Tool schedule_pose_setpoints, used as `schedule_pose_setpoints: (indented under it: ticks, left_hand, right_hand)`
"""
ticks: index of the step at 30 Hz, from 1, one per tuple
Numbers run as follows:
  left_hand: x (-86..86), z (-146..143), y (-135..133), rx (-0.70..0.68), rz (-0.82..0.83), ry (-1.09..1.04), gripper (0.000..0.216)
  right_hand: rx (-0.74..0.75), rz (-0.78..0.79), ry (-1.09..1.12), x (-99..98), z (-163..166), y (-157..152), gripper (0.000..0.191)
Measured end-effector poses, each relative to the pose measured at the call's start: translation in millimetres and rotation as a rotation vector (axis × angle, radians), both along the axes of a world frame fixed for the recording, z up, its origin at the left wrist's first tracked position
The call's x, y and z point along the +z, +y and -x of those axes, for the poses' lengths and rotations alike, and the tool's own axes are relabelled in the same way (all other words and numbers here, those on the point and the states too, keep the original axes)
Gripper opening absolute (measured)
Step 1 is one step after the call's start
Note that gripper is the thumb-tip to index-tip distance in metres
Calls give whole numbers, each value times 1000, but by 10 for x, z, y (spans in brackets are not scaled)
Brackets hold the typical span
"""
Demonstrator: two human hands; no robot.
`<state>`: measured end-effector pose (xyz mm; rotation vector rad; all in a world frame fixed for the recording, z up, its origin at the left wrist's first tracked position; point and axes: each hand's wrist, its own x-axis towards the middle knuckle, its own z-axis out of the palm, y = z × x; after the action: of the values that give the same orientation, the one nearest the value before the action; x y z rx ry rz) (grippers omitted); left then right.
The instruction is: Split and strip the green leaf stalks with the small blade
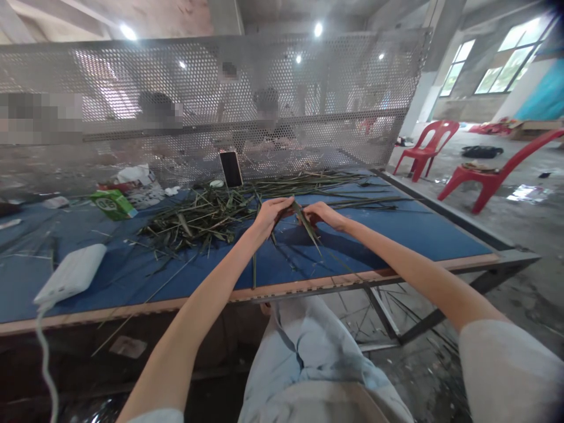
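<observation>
Between my two hands is a small bundle of flat green leaf strips [309, 230], folded or crossed near the top, with loose ends pointing down toward me. My left hand [274, 216] is closed on its left side, thumb and fingers pinching the strips. On the right side, the bent fingers of my right hand [323, 215] also grip the strips. A tangled pile of cut leaf pieces [198, 217] lies to the left of my hands on the blue tabletop [374, 235]. Long leaf strips [308, 185] lie stretched across the table just beyond my hands.
A phone [231, 168] stands upright behind the pile. At left are a green packet [113, 204], crumpled wrappers [138, 185] and a white power bank [73, 275] with a cable. A perforated metal screen [326, 88] closes the far side; people sit beyond it. Red chairs [426, 150] stand at right.
</observation>
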<state>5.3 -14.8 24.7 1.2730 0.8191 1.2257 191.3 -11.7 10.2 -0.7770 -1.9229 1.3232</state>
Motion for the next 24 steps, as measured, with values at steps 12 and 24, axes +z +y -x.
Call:
schedule_pose_setpoints:
  ticks: [12,24]
  left_hand:
    - [-29,56,23,-101,-23,238,36]
    - [-129,150,177,-16,-44,217,42]
  right_hand:
    - [-368,-527,-828,-123,-64,49,37]
    - [-544,-577,-847,-107,24,-48,28]
